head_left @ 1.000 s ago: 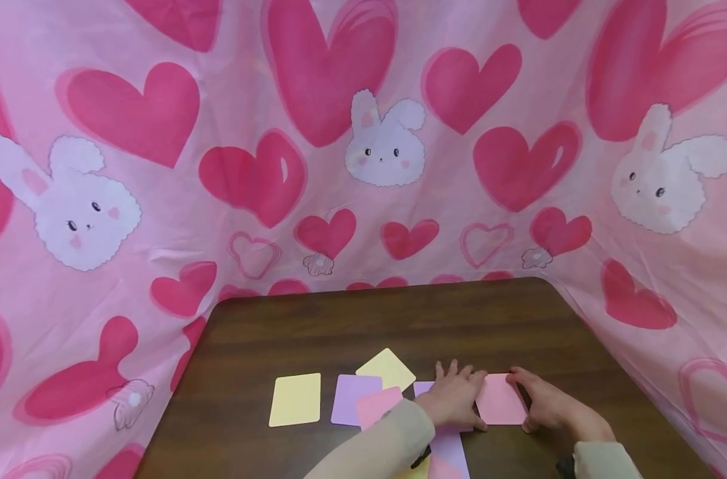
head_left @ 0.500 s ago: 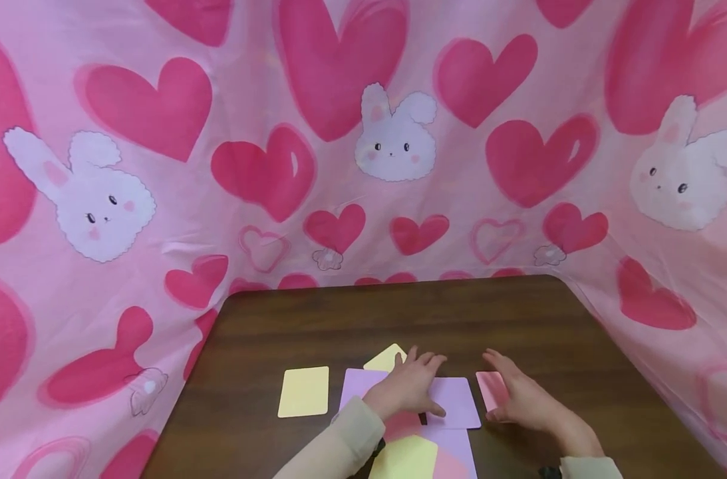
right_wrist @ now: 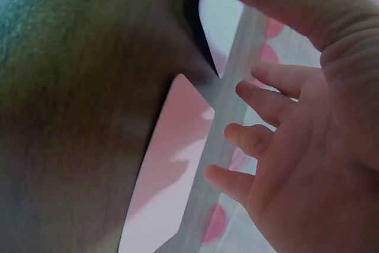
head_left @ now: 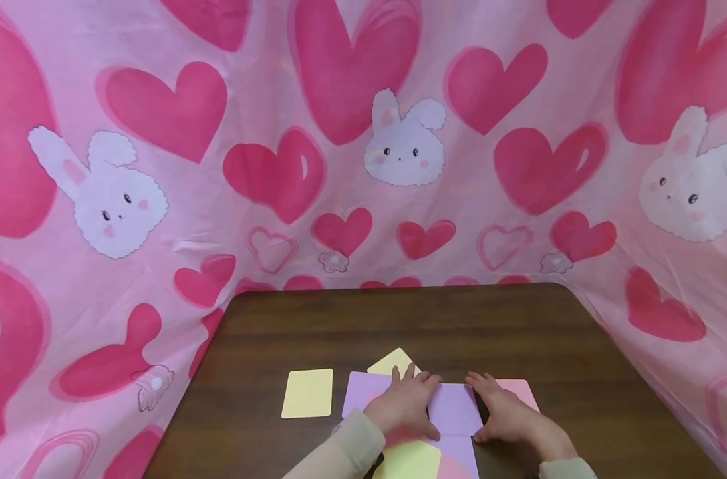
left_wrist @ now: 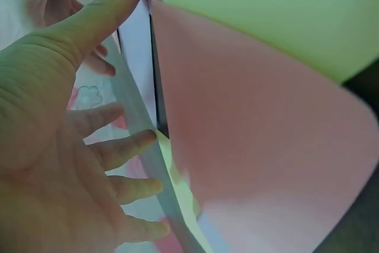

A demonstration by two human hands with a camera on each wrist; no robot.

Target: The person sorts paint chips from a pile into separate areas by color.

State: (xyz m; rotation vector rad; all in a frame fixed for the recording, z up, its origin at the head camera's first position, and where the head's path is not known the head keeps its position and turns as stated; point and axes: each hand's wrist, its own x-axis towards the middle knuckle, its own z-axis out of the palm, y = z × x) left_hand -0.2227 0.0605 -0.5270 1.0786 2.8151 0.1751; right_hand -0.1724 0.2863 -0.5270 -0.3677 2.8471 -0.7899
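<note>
A purple card point(head_left: 455, 407) lies between my two hands in the head view. My left hand point(head_left: 402, 404) is at its left edge with fingers spread and thumb by the near corner. Along the right edge is my right hand point(head_left: 507, 414), fingertips at the far corner and thumb at the near one. Whether the fingers touch the card I cannot tell. A pink card point(head_left: 521, 390) lies partly hidden behind the right hand. Under the left hand, a pink card point(left_wrist: 260, 117) fills much of the left wrist view, partly covered by a yellow card point(head_left: 410, 460).
A yellow card point(head_left: 307, 394) lies apart on the left of the dark wooden table point(head_left: 399, 319). Another purple card point(head_left: 360, 387) and a tilted yellow card point(head_left: 392, 360) overlap beside the left hand. A pink curtain point(head_left: 495, 86) with hearts and rabbits surrounds the table.
Both hands were beside the pink card one second ago. My left hand moved left off the purple card. Then my right hand moved left from the pink card to the purple card's right edge.
</note>
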